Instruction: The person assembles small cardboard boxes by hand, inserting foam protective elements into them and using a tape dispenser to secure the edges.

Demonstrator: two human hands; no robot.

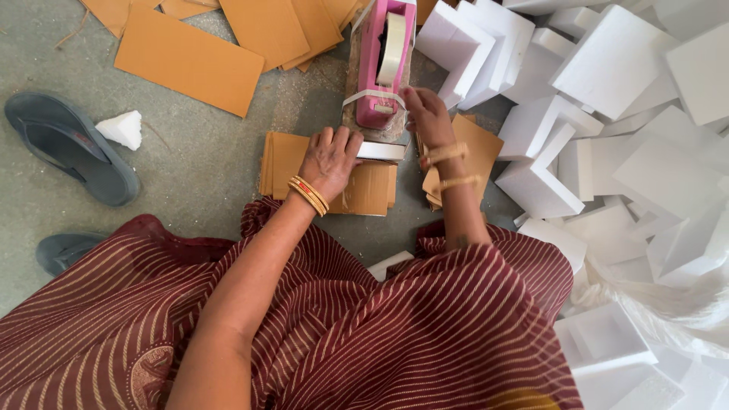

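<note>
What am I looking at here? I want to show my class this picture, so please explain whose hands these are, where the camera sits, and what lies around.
The one picture comes from a camera worn on a person's head, looking down at their lap and the floor. The left hand presses flat on a cardboard-wrapped block. The right hand pinches the tape at a pink tape dispenser. Brown cardboard sheets lie at top left, white foam blocks are piled on the right, and a grey sandal lies on the left.
</note>
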